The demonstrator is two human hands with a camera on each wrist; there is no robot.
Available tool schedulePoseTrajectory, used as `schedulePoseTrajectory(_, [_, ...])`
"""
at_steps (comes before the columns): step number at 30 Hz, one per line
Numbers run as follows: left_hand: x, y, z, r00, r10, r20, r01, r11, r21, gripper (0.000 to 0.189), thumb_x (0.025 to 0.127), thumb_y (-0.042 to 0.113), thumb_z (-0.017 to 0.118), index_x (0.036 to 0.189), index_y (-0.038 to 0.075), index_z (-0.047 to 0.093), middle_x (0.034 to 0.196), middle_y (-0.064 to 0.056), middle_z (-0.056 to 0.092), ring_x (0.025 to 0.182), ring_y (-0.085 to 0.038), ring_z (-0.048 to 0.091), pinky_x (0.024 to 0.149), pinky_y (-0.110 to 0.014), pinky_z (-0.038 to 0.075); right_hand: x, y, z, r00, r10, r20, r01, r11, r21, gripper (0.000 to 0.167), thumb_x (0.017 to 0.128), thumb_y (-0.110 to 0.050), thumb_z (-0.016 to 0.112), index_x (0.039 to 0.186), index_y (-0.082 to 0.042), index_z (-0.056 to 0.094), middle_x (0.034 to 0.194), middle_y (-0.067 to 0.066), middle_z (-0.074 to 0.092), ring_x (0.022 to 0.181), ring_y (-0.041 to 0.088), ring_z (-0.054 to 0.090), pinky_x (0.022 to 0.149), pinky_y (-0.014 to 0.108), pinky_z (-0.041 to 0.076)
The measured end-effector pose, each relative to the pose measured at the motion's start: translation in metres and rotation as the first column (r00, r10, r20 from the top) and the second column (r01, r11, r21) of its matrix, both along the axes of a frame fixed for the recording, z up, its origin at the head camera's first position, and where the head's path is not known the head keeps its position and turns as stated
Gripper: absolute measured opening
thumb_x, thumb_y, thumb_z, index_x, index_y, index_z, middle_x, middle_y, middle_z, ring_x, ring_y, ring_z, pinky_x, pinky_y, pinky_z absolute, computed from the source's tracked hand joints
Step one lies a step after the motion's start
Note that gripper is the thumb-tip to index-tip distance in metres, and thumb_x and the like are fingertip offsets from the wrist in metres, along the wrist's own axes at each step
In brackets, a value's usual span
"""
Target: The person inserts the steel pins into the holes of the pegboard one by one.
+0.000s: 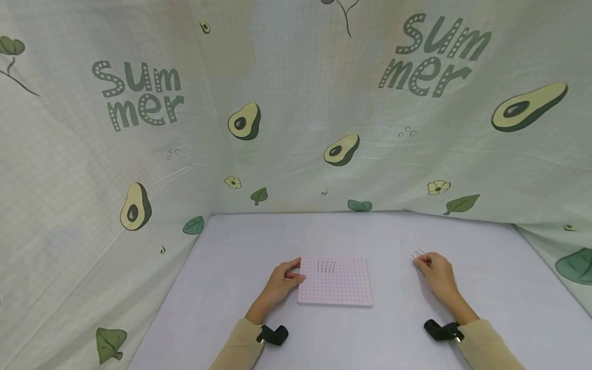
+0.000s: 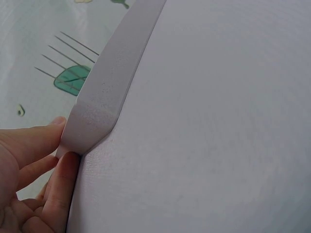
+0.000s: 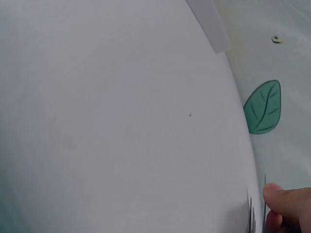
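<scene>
A pale pink board (image 1: 356, 282) with a grid of small holes lies on the table. Several thin metal needles (image 1: 318, 265) stand in a row near its far edge; the left wrist view shows these needles (image 2: 79, 43) jutting from the board's face. At the board's left edge, my left hand (image 1: 277, 283) grips it between thumb and fingers. Off to the right, my right hand (image 1: 438, 275) pinches a thin needle (image 3: 265, 204) between thumb and finger. Several loose needles (image 1: 418, 252) are beside those fingertips, partly cut off in the right wrist view.
A white cloth covers the table (image 1: 393, 329). Behind and beside it hangs a light green curtain (image 1: 296, 103) with avocado and leaf prints. Black wrist mounts (image 1: 275, 335) sit on both forearms over beige sleeves.
</scene>
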State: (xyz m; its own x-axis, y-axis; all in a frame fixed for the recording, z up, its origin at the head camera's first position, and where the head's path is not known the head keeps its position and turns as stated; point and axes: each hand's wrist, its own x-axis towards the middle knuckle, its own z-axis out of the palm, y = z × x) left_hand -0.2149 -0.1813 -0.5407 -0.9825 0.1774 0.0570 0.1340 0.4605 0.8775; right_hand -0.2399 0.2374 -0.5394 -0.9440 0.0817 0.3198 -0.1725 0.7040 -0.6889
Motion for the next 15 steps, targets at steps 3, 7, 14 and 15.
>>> schedulePoseTrajectory(3, [0.000,0.000,0.000,1.000,-0.002,-0.003,0.002,1.000,-0.001,0.055,0.093,0.013,0.072,0.142,-0.001,0.052,0.129,-0.017,0.058,0.098,-0.022,0.062,0.079,-0.023,0.048,0.000,-0.001,0.003,1.000,0.009,-0.009,-0.009,1.000,-0.003,0.012,0.091,-0.001,0.069,0.086,0.009,0.066,0.080,0.015,0.064,0.075,0.025,0.054,0.067,0.034,0.042])
schedulePoseTrajectory(7, [0.000,0.000,0.000,1.000,-0.009,-0.006,0.009,1.000,0.005,0.056,0.092,0.013,0.072,0.142,-0.002,0.052,0.128,-0.018,0.058,0.098,-0.022,0.062,0.079,-0.023,0.048,0.000,-0.003,0.007,0.999,0.025,-0.027,-0.026,0.999,-0.023,0.014,0.092,-0.001,0.068,0.087,0.011,0.066,0.080,0.016,0.065,0.074,0.020,0.053,0.066,0.029,0.041])
schedulePoseTrajectory(14, [-0.001,-0.001,0.000,1.000,-0.017,-0.005,0.017,1.000,0.007,0.056,0.093,0.013,0.072,0.142,-0.002,0.052,0.129,-0.017,0.058,0.098,-0.021,0.060,0.078,-0.023,0.047,-0.001,-0.007,0.012,0.998,0.061,0.006,-0.061,0.996,-0.067,0.018,0.097,-0.002,0.061,0.094,0.015,0.063,0.081,0.017,0.063,0.071,0.009,0.050,0.063,0.024,0.041])
schedulePoseTrajectory(15, [-0.001,-0.001,0.000,1.000,-0.019,-0.008,0.019,1.000,0.007,0.056,0.093,0.013,0.072,0.142,-0.002,0.052,0.129,-0.018,0.058,0.098,-0.021,0.060,0.078,-0.023,0.047,-0.001,-0.008,0.013,0.998,0.065,0.011,-0.064,0.995,-0.070,0.019,0.098,-0.003,0.060,0.095,0.016,0.062,0.081,0.016,0.062,0.071,0.010,0.049,0.063,0.023,0.041])
